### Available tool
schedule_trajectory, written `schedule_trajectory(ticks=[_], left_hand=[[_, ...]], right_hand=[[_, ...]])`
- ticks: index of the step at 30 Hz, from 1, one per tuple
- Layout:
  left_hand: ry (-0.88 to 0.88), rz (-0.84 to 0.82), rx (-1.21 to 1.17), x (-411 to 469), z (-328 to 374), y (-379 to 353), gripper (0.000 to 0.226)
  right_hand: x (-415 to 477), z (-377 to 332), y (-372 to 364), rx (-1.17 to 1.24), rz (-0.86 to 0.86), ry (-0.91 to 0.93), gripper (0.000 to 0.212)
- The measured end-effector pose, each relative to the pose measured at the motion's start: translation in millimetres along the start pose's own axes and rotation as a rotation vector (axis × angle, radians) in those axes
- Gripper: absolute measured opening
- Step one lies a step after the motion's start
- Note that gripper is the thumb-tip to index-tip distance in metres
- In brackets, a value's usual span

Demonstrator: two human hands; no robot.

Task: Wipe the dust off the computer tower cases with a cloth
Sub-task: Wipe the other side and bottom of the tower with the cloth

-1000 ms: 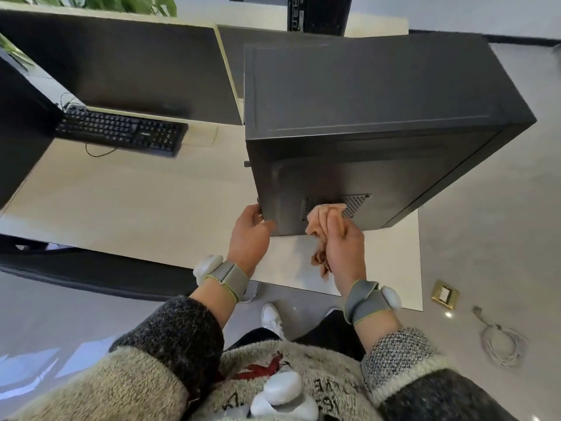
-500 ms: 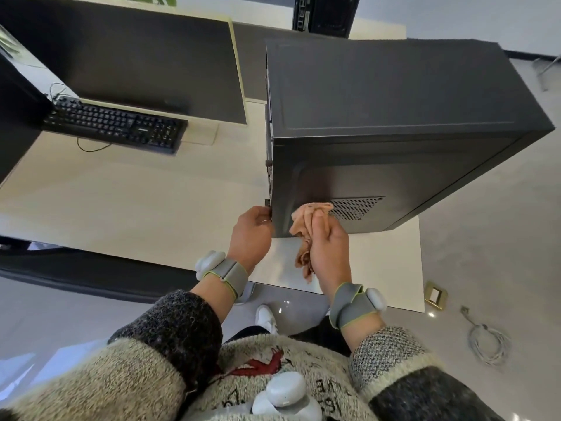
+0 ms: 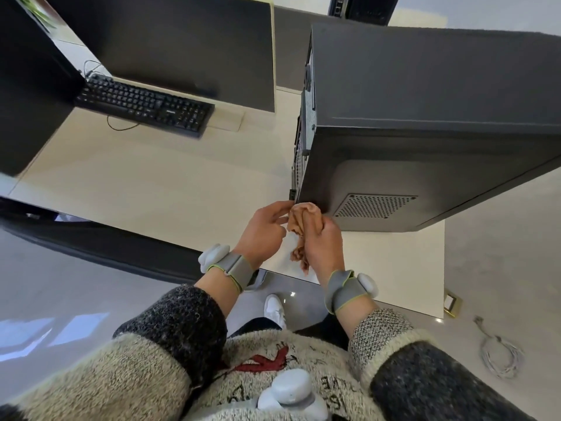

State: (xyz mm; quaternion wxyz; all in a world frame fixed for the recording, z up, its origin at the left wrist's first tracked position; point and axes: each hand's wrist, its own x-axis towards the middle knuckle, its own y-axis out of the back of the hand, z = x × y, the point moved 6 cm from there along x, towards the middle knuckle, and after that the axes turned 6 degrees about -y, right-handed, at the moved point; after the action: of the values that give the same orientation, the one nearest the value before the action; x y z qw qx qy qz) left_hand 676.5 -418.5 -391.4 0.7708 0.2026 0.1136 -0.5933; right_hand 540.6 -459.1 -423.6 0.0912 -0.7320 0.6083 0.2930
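Observation:
A black computer tower case point(image 3: 425, 86) stands on the right end of the pale desk point(image 3: 151, 183), its side panel with a vent grille point(image 3: 375, 205) facing me. My right hand point(image 3: 323, 243) grips a crumpled tan cloth point(image 3: 303, 214) and holds it against the panel's lower left corner. My left hand point(image 3: 263, 230) is just left of the cloth with fingers loosely curled; its fingertips reach the case's lower rear corner, and I see nothing held in it.
A black keyboard point(image 3: 145, 105) lies at the back left in front of a dark divider panel point(image 3: 170, 44). A dark screen point(image 3: 27, 86) fills the far left. Another tower point(image 3: 361, 4) stands behind. On the floor lie a coiled white cable point(image 3: 501, 357) and a brass socket point(image 3: 452, 302).
My right hand slid the cloth left along the panel's bottom, from the grille to the lower left corner. My left hand loosened from the case's corner and now sits beside the cloth.

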Motion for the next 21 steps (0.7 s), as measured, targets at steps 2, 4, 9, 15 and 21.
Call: schedule_trajectory(ticks=[2, 4, 9, 15, 21], left_hand=[[0.006, -0.016, 0.015, -2, -2, 1, 0.071], [0.006, -0.024, 0.030, -5, -3, 2, 0.069], [0.007, -0.008, 0.083, -5, -14, 9, 0.074], [0.028, 0.052, 0.095, -2, -10, 11, 0.062], [0.045, 0.114, 0.040, 4, -5, 8, 0.057]], right_hand=[[9, 17, -12, -0.045, -0.047, -0.111, 0.046], [14, 27, -20, -0.051, -0.074, -0.149, 0.054], [1, 7, -11, 0.078, -0.017, -0.045, 0.047], [14, 41, -9, 0.187, -0.131, -0.419, 0.055], [-4, -1, 4, 0.141, -0.097, -0.046, 0.044]])
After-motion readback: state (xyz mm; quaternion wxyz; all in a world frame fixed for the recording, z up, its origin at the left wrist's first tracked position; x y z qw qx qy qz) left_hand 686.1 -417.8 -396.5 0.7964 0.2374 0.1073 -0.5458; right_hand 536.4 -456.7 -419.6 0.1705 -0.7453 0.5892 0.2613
